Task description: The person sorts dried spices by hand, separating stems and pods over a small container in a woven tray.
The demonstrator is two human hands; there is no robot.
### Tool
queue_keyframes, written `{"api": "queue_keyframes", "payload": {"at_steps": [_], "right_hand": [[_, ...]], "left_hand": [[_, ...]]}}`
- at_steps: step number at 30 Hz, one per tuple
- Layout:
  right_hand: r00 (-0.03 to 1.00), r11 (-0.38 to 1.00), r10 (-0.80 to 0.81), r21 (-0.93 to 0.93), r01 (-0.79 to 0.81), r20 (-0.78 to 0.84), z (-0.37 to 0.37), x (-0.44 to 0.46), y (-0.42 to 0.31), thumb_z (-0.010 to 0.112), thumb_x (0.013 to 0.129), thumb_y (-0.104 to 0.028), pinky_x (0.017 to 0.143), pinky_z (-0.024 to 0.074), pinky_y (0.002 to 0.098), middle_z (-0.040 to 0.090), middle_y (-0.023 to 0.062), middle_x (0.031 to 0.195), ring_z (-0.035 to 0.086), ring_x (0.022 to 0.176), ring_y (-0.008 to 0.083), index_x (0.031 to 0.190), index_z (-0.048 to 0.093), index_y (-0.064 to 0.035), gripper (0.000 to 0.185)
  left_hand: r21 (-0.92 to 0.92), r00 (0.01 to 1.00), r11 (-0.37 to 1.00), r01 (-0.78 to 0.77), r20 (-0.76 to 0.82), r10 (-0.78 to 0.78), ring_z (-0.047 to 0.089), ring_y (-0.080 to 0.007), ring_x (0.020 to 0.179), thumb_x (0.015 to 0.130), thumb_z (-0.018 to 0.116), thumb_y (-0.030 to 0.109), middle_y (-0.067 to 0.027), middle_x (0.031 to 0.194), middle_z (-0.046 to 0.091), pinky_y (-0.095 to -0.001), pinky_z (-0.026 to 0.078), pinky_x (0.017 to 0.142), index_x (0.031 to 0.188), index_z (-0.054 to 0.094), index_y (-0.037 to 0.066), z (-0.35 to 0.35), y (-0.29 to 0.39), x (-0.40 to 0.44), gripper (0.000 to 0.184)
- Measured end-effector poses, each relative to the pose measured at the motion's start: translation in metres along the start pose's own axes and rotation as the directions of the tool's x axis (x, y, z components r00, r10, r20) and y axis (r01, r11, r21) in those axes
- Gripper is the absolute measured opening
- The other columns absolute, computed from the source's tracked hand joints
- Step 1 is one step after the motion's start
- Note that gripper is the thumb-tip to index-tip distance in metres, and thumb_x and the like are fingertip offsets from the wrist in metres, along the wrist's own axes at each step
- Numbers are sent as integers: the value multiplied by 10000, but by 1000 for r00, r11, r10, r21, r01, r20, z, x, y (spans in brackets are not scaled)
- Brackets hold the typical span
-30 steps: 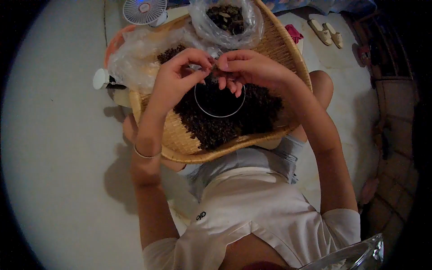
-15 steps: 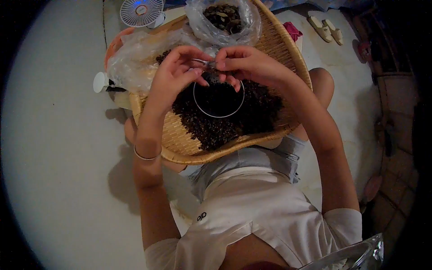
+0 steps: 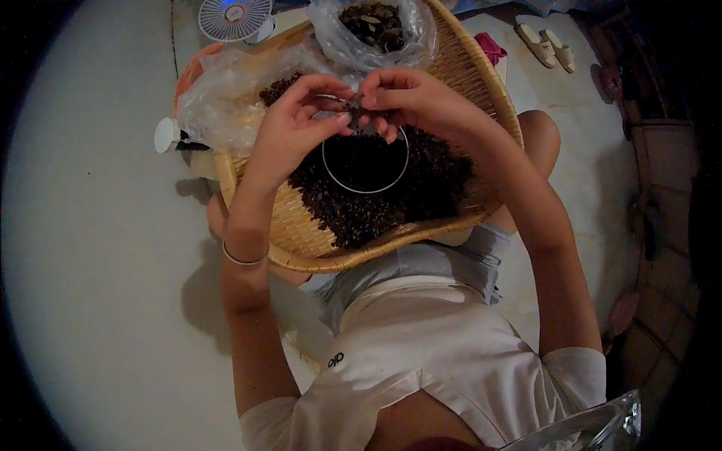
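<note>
My left hand (image 3: 304,113) and my right hand (image 3: 410,99) meet above a round bowl (image 3: 367,191) with a thin pale rim and dark contents. Both hands have curled fingers, thumbs pressed toward the fingertips. Between the fingertips is something small and greyish, too blurred to name. Around the bowl lies a heap of dark, crumbly dried bits (image 3: 353,224), looking like plant matter. Bowl and heap rest in a wide woven bamboo tray (image 3: 304,239) over my lap.
An open clear plastic bag (image 3: 421,45) of dried leaves (image 3: 372,26) stands at the tray's far side. Another crumpled plastic bag (image 3: 222,105) lies left. Beyond are a small fan (image 3: 235,16), a white-lidded container (image 3: 167,135) and pale slippers (image 3: 535,45).
My fingers have shifted slightly around the small piece, the right fingertips drawing in and the left fingers curling closer. The view has moved a little; bowl and tray stay put.
</note>
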State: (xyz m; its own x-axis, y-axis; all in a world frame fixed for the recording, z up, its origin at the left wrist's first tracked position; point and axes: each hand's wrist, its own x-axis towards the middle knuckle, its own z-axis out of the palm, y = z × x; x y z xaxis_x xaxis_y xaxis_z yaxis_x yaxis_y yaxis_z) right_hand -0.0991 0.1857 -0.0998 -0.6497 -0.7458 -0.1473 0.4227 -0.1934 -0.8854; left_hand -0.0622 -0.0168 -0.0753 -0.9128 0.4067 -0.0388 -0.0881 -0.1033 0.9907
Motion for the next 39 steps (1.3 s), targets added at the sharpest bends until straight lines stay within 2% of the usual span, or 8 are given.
{"api": "queue_keyframes", "payload": {"at_steps": [4, 6, 16, 25, 27, 39], "right_hand": [[1000, 1000, 7, -19, -7, -19, 4, 0, 0, 572, 826, -174, 589, 512, 246, 588, 44, 799, 575, 651, 102, 905, 548, -36, 161], [999, 1000, 17, -9, -17, -40, 6, 0, 0, 603, 800, -166, 521, 472, 223, 538, 0, 740, 542, 626, 84, 900, 532, -55, 166], [998, 999, 11, -48, -14, -65, 8, -3, -2, 594, 803, -134, 528, 473, 224, 543, 2, 744, 537, 610, 78, 895, 529, -47, 142], [999, 994, 15, -106, -18, -31, 7, -2, -1, 583, 803, -112, 536, 471, 215, 556, 17, 756, 538, 604, 76, 893, 527, -41, 129], [1000, 991, -14, -135, 15, 9, 2, 0, 2, 576, 809, -150, 601, 513, 248, 588, 48, 799, 580, 636, 105, 885, 551, -21, 152], [1000, 984, -6, -179, 9, 17, 4, 1, 4, 580, 800, -125, 594, 509, 251, 577, 37, 776, 572, 632, 105, 874, 548, -14, 137]], "left_hand": [[14, 1000, 1000, -8, 2, 7, 538, -164, 918, 768, 587, -15, -85, 1018, 517, -287, 504, 735, 1101, 460, 13, -1, -4, -1, 357], [16, 1000, 1000, 3, -9, -3, 538, -161, 911, 770, 586, -11, -86, 1014, 518, -285, 505, 727, 1102, 460, 11, -1, -5, -2, 355], [77, 999, 996, 40, -18, -39, 540, -140, 862, 801, 540, 6, -75, 926, 525, -270, 526, 634, 1096, 463, 2, -3, -4, 0, 305], [93, 999, 994, 50, -25, -48, 542, -135, 859, 789, 547, 5, -73, 924, 531, -253, 516, 625, 1076, 477, 4, -1, -3, -1, 296], [99, 999, 994, 46, -23, -44, 541, -134, 856, 785, 551, 0, -71, 921, 529, -252, 516, 626, 1070, 479, 5, -1, -4, 0, 295], [119, 999, 992, 40, -40, -35, 530, -128, 848, 777, 556, -26, -67, 912, 512, -264, 527, 659, 1016, 476, 3, 2, -9, 1, 253]]}}
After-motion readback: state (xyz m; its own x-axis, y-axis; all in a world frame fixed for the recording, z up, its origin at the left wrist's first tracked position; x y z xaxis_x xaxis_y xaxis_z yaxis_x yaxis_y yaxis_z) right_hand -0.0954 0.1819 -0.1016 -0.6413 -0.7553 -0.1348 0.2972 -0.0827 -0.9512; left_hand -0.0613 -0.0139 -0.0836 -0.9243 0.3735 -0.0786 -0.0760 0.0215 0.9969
